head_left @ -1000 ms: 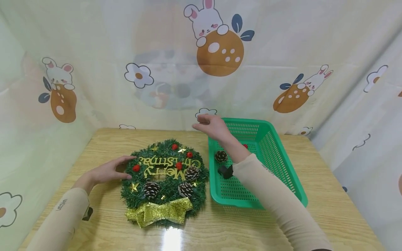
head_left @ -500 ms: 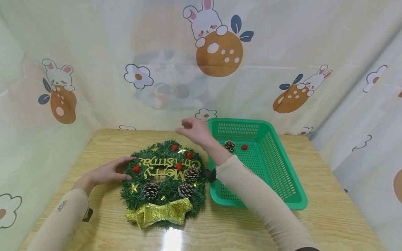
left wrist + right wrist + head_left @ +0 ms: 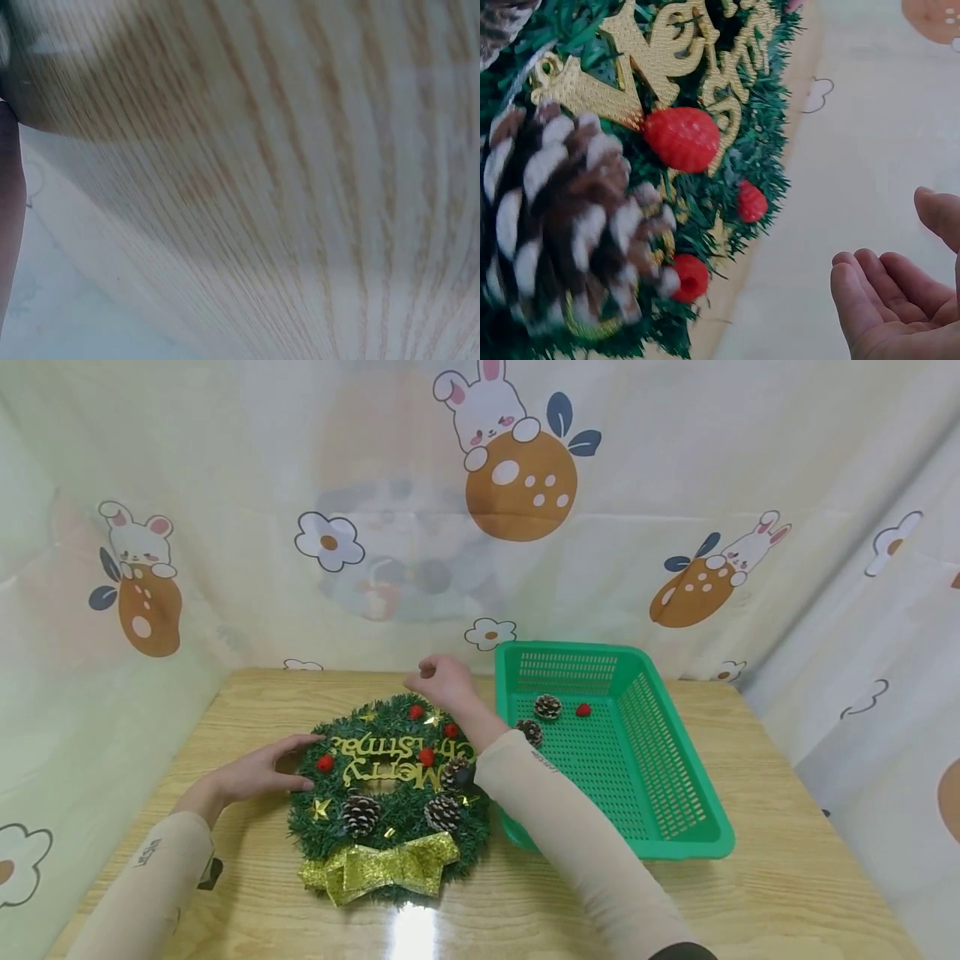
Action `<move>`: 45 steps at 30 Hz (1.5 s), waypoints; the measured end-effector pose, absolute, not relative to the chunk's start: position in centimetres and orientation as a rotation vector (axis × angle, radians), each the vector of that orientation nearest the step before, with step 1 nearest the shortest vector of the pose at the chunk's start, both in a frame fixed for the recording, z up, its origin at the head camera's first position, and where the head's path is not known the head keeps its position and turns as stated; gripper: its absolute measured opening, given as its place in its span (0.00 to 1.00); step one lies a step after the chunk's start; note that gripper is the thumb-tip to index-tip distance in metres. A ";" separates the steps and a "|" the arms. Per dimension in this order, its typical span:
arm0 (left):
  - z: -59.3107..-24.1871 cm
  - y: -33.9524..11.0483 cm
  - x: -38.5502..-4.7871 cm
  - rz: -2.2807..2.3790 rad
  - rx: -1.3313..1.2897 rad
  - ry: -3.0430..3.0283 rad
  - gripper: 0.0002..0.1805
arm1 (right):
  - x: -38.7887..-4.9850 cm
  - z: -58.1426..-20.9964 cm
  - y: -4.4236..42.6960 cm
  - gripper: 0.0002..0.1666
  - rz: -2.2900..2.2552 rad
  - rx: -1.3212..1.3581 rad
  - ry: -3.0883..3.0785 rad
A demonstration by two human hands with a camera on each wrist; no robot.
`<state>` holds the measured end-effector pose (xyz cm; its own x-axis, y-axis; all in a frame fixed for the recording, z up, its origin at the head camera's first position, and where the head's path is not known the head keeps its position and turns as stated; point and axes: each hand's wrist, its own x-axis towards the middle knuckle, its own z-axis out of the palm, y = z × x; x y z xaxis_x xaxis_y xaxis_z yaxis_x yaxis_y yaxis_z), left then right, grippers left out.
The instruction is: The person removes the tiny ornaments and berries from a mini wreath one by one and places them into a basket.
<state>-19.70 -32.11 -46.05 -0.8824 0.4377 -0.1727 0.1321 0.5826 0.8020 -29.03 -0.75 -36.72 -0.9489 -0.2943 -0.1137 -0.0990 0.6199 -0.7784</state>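
Observation:
A green Christmas wreath [image 3: 390, 818] lies on the table, with a gold bow [image 3: 390, 867], gold "Merry Christmas" lettering [image 3: 405, 746], red berries and pinecones [image 3: 362, 814]. It appears upside down in the head view. At its left edge my left hand [image 3: 258, 770] rests, thumb and fingers spread against the greenery. My right hand [image 3: 444, 683] hovers above the wreath's far right edge; the right wrist view shows its fingers [image 3: 862, 292] loosely bent, thumb apart, nothing between them. Close to that wrist camera are a white-tipped pinecone [image 3: 562, 217] and a red berry [image 3: 682, 139].
To the right of the wreath stands a green plastic basket [image 3: 697, 768], holding two pinecones [image 3: 547, 707] and a red berry [image 3: 583, 710]. A patterned curtain [image 3: 405, 568] hangs behind the wooden table [image 3: 780, 827]. The left wrist view shows mostly blurred tabletop [image 3: 300, 187].
My right hand has moved left and slightly down, from above the basket's left rim to the wreath's far edge. The basket's pinecones came into fuller view. The left hand stays put.

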 end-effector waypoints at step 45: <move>-45.4 -32.0 -19.3 1.216 0.469 2.466 0.44 | -28.9 -40.2 -2.9 0.30 -0.954 -0.290 2.649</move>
<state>-19.30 -32.05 -45.43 -0.8837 0.4386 -0.1633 0.1374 0.5768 0.8052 -28.93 -2.94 -40.19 -0.9314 -0.2905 -0.2192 -0.0841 0.7578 -0.6471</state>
